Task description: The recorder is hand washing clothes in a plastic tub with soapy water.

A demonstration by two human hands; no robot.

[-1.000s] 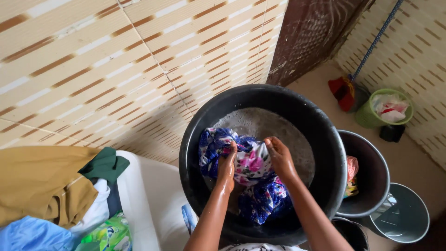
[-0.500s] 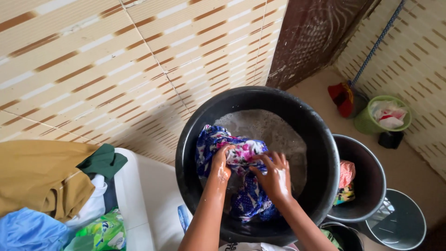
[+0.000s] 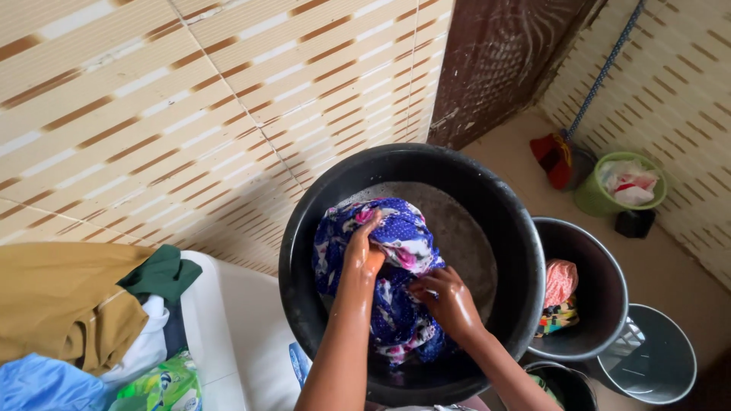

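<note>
Head view, looking down: big black basin [image 3: 304,304] at centre w/ grey soapy water and 1 blue floral cloth [image 3: 396,304] bunched inside, filling its 9 o'clock half. At 3 o'clock of it, a 2nd black tub [image 3: 605,304] holds pink and patterned clothes [image 3: 560,293]; a grey bucket [image 3: 655,365] sits at 4 o'clock, contents unclear. Small green bin [image 3: 590,196] at 2 o'clock holds white and red scraps. White tub [image 3: 244,327] at 8 o'clock, w/ a pile of clothes [image 3: 68,312] beside it, tan, green, white, blue.

Left hand [image 3: 362,255] wet, wrist bent, fingers curled shut on the cloth's upper fold. Right hand [image 3: 449,301] lower, toward 5 o'clock, fingers closed, gripping the cloth.

Count: 2 hands, 1 cloth in wash, 5 containers
</note>
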